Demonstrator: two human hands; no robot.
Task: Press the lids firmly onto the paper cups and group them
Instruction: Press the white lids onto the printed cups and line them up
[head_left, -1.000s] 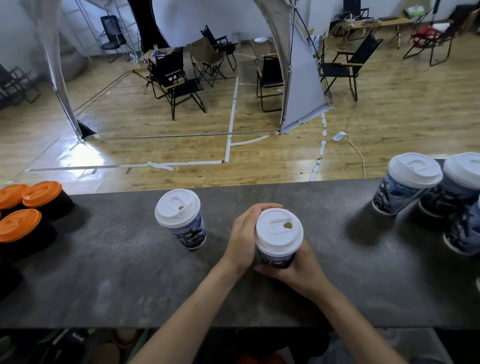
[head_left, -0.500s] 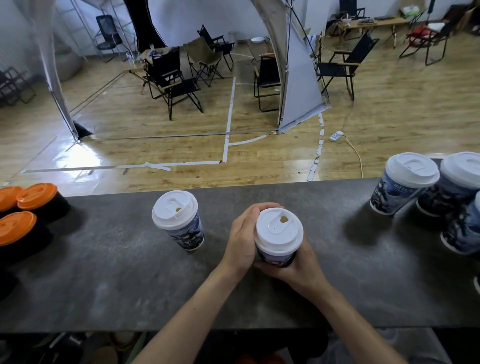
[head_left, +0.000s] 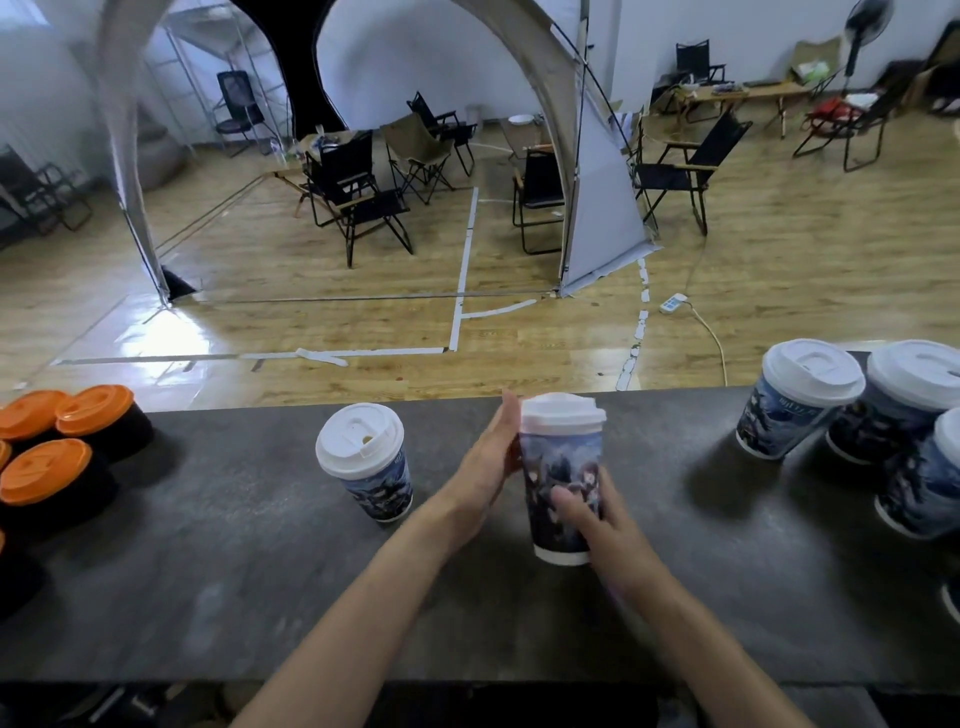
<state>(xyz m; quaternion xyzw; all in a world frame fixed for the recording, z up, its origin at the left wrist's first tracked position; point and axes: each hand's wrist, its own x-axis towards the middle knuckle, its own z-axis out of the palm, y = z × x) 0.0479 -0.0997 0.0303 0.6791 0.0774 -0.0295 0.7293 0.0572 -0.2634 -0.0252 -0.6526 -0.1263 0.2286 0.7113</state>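
Note:
A printed paper cup (head_left: 561, 467) with a white lid stands upright in the middle of the dark counter (head_left: 234, 571), a little blurred. My right hand (head_left: 597, 514) grips its lower right side, fingers curled round the wall. Against the cup's left side, up near the lid, my left hand (head_left: 488, 467) lies with its fingers straight. A second lidded cup (head_left: 366, 462) stands just left of my hands. Several lidded printed cups (head_left: 800, 400) are grouped at the counter's right end.
Black cups with orange lids (head_left: 78, 431) cluster at the counter's left end. Beyond the far counter edge lies a wooden floor with folding chairs (head_left: 358, 202) and a white arch.
My view has tipped up and the cup now shows its side instead of its lid top. My left hand has straightened along the cup; my right hand grips lower on it.

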